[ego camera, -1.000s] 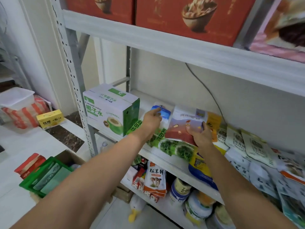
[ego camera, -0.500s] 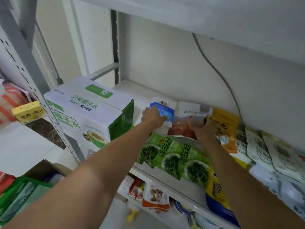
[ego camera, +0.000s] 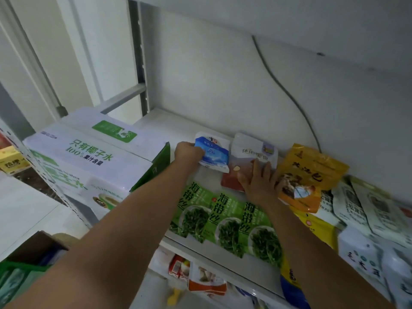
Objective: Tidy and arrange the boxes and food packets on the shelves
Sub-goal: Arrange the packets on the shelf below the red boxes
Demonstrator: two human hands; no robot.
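A white metal shelf stands against a pale wall, with a grey cable curving down the wall behind it. In the head view, a large white-and-green box sits at the shelf's left end and serves as the landmark.

Just to the right of the box, the left hand grips the left edge of a blue-and-white packet with curled fingers. This packet lies flat towards the back of the shelf. Its long axis runs front to back and its top end points at the wall.

Further right of the box, touching the blue packet's side, lies a white-and-red packet, also flat. Its white top points to the wall and its red end to the shelf's front. The right hand presses on it with straight, spread fingers and grasps nothing.

Further right again lies a yellow packet, tilted. To the right of the box and nearer the front edge, three green packets lie overlapping in a row.
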